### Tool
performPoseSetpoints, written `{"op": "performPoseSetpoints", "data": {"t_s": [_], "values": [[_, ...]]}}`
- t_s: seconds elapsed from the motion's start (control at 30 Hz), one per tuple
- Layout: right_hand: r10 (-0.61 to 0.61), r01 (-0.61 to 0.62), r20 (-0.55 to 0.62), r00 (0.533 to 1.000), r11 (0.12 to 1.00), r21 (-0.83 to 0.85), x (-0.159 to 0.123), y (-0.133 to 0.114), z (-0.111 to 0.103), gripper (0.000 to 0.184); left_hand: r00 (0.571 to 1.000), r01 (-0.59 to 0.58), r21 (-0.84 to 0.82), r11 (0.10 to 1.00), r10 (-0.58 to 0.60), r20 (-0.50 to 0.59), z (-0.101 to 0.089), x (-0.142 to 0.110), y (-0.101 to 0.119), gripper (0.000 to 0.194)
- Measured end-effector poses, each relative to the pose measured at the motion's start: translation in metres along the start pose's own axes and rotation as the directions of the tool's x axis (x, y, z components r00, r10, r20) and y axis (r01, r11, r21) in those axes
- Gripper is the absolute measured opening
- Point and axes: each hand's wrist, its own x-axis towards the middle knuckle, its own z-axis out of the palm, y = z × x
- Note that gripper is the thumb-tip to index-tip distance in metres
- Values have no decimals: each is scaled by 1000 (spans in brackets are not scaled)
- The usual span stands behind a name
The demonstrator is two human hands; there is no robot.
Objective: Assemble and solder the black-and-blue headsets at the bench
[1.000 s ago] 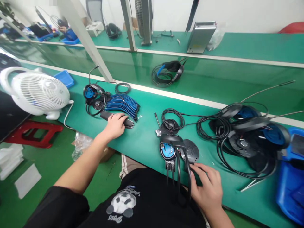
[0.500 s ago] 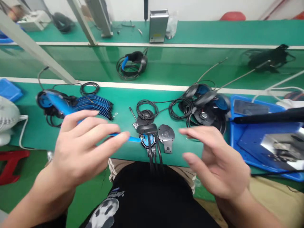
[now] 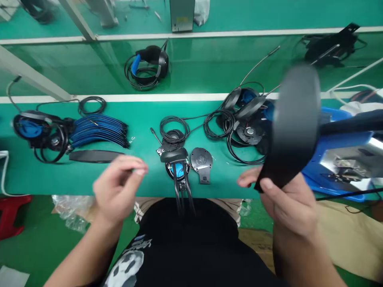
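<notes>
My right hand (image 3: 290, 199) grips the lower end of a black curved headband (image 3: 296, 123), which stands up toward the camera and is blurred. My left hand (image 3: 119, 187) is curled with thumb and forefinger close together, and nothing shows in it. It hovers near the bench's front edge, beside a black strip (image 3: 92, 156). Between the hands lies a partly assembled headset with an open blue ear cup (image 3: 178, 170), its black side arms reaching toward my body. A grey ear-cup cover (image 3: 201, 161) rests to its right. Behind it are another ear-cup part (image 3: 173, 137) and a coiled cable (image 3: 167, 129).
A stack of blue-and-black strips (image 3: 98, 129) and a headset (image 3: 32, 127) lie on the left. More headsets (image 3: 248, 119) and a blue tray (image 3: 335, 171) with metal parts are on the right. Another headset (image 3: 148, 67) sits farther back, behind the white ledge.
The blue strip has left my left hand, which has curled its fingers. My right hand, formerly open, now holds a black curved headband. The view has shifted right and downward.
</notes>
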Motion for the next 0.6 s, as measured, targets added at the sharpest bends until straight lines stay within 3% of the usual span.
{"op": "performPoseSetpoints", "data": {"t_s": [0.07, 0.13, 0.2, 0.27, 0.37, 0.5, 0.6], "values": [[157, -157, 10, 988, 976, 152, -24, 30, -5, 11, 971, -21, -85, 996, 40, 234, 18, -14, 0, 19], [339, -335, 19, 941, 916, 221, -43, 54, 2, 12, 898, -77, -118, 990, 120, 422, 34, -19, 2, 26], [501, -499, 47, 864, 843, 202, -55, 69, 15, 16, 818, -195, -98, 976, 217, 532, 45, -16, 2, 32], [580, -584, 76, 811, 794, 169, -60, 75, 29, 20, 736, -330, -63, 942, 298, 608, 51, -11, -3, 38], [588, -589, 61, 807, 792, 159, -57, 76, 40, 23, 668, -443, -18, 897, 343, 660, 53, -10, -14, 40], [552, -538, -47, 832, 825, 171, -49, 76, 35, 22, 680, -489, 12, 872, 373, 631, 62, -22, -24, 32], [487, -455, -151, 860, 867, 204, -45, 75, 30, 25, 629, -531, -41, 846, 426, 650, 85, -25, -19, 30]]}}
